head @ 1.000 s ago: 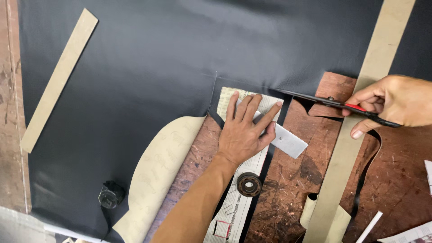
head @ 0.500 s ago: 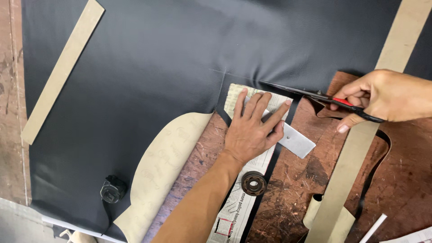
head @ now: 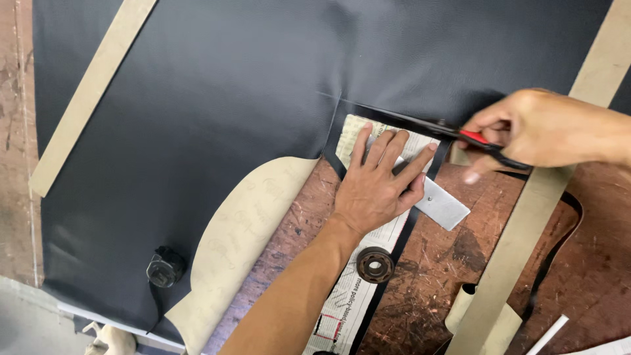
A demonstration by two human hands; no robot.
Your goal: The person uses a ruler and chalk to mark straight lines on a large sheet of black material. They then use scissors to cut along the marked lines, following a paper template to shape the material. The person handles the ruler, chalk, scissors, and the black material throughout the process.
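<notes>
- Head view, starting at the far left: a scuffed brown worktop [head: 13,131] shows along the edge, with a long beige strip [head: 92,85] lying aslant across the corner of a large black sheet [head: 217,105] that covers most of the surface.
- Near the sheet's lower left edge sits a small dark round weight [head: 164,266], resting on the black material.
- Just right of it, a curved beige pattern piece [head: 243,236] lies partly on the sheet and partly on the bare worktop.
- In the middle, the left hand [head: 378,187] is laid flat, fingers spread wide, palm down. It grips nothing; it presses on a strip of newspaper pattern [head: 351,289] framed by a narrow black border, and its fingertips lie over a small grey rectangular piece [head: 444,207].
- Below the wrist, a rusty ring-shaped weight [head: 374,264] sits on the newspaper strip, just beside the forearm.
- The black sheet is cut open above the left hand: a slit runs along the top edge of the newspaper pattern, touching the fingertips' side of it.
- To the right, the right hand [head: 536,128] is closed round the red-handled scissors [head: 453,131], whose dark blades lie along that cut edge, pointing left toward the sheet.
- A second wide beige strip [head: 545,197] runs diagonally beneath the right hand, from the top right corner down to the bottom edge.
- Far right, a thin black offcut [head: 565,230] loops over the bare brown worktop.
</notes>
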